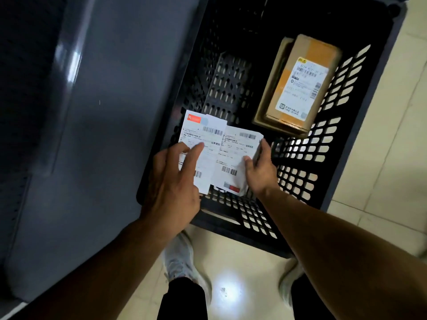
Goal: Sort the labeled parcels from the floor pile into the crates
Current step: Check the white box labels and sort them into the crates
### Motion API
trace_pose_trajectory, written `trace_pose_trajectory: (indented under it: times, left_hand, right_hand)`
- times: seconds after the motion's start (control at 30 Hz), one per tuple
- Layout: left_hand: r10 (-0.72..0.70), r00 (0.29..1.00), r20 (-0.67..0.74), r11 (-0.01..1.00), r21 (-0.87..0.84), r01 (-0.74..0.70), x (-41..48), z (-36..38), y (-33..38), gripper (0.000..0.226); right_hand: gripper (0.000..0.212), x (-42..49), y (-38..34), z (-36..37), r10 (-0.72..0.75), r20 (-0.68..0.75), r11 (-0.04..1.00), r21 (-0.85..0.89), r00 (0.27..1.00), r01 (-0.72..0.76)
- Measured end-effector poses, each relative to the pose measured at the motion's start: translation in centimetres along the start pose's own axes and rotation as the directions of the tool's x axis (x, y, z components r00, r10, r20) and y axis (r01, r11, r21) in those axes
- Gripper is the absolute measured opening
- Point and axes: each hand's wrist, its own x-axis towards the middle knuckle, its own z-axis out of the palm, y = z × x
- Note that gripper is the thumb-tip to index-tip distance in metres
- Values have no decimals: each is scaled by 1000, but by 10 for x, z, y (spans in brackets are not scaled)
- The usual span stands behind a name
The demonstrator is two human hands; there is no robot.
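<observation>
A black slotted crate (360, 144) stands open on the floor in front of me. At its far right a brown cardboard parcel (298, 84) with a white label lies on its bottom. Over the crate's near left corner I hold two flat white labeled parcels side by side. My left hand (173, 181) holds the left white parcel (203, 135), its fingers lying across the label. My right hand (260, 169) grips the right white parcel (235, 153) by its right edge, thumb on top.
A large grey closed lid or bin (92, 135) fills the left of the view, touching the crate's left side. Pale floor tiles (392, 158) lie right of and in front of the crate. My white shoes (182, 262) stand just before it.
</observation>
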Motion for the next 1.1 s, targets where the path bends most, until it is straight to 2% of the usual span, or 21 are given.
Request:
trace_pose_trajectory:
  times: [0.07,0.17,0.27,0.4,0.5,0.57,0.67,0.77,0.9,1.1]
  left_hand:
    - [30,1000,4,1000,8,-30,0,2,-4,88]
    - [60,998,10,998,-2,-60,-2,4,-10,85]
    - [70,998,-2,998,-2,-70,-4,1,-10,80]
    - [72,997,15,997,-24,-72,-11,-9,-7,79]
    - [-2,998,56,1000,-26,4,-26,-36,6,83]
    - [-43,998,54,998,-33,45,-40,-70,23,84]
    - [-114,993,15,988,-102,115,-70,-142,59,89]
    - [-188,981,-57,967,-188,174,-115,-225,106,92]
    - [-310,926,-214,925,-295,241,-186,-338,169,82]
    - [-458,808,-372,865,-395,308,-324,-456,228,73]
  right_hand:
    - [56,10,9,6,75,26,996,-41,997,-74]
    - [43,16,19,14,116,48,965,-243,992,-101]
    - [47,13,18,15,123,62,949,-299,990,-99]
    - [69,-3,6,2,29,63,901,-433,998,1]
    - [72,-47,-35,-19,-94,97,783,-608,991,134]
    - [72,-87,-72,-36,-163,204,673,-692,965,260]
    - [62,-161,-141,-70,-225,443,412,-764,868,497]
    - [56,-247,-214,-112,-352,581,195,-722,734,664]
    - [55,-370,-305,-165,-505,651,46,-636,567,771]
    - [61,-555,-400,-217,-555,744,-105,-507,373,856]
